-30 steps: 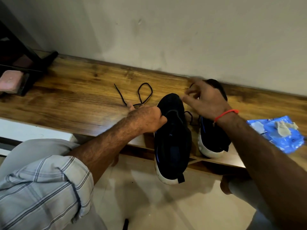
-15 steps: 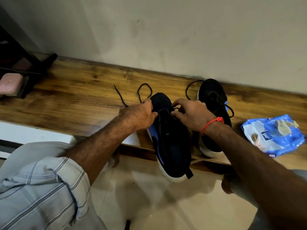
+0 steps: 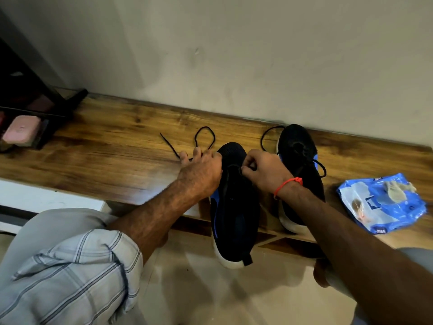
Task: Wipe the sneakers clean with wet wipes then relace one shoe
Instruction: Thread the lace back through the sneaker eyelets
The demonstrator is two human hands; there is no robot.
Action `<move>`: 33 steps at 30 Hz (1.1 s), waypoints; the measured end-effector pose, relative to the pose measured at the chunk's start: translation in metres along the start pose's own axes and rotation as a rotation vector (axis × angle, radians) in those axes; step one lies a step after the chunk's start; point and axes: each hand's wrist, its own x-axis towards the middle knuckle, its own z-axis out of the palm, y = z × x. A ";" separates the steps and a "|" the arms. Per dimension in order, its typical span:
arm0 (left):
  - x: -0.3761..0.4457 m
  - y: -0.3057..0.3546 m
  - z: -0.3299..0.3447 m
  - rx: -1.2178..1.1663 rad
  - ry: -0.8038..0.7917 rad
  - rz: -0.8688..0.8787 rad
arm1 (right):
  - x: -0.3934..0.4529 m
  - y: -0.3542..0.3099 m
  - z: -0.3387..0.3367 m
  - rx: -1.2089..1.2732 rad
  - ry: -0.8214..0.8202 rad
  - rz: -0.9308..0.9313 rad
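Relacing appears in hand: the near black sneaker (image 3: 234, 207) overhangs the wooden bench (image 3: 105, 160) edge, the right hand (image 3: 264, 172) pinching lace at its eyelets, the left hand (image 3: 201, 172) fingers curled on the loose black lace (image 3: 203, 139), which next needs threading through.

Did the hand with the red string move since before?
Yes. The right hand came from over the far shoe across to the near shoe, toward the person's left, and now pinches at its lacing.

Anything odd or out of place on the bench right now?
The near sneaker hangs heel-first over the bench edge. A crumpled used wipe lies on the wipes pack.
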 end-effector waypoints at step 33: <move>-0.113 0.028 -0.360 -1.704 0.296 0.205 | -0.062 -0.227 -0.311 1.407 0.193 -0.178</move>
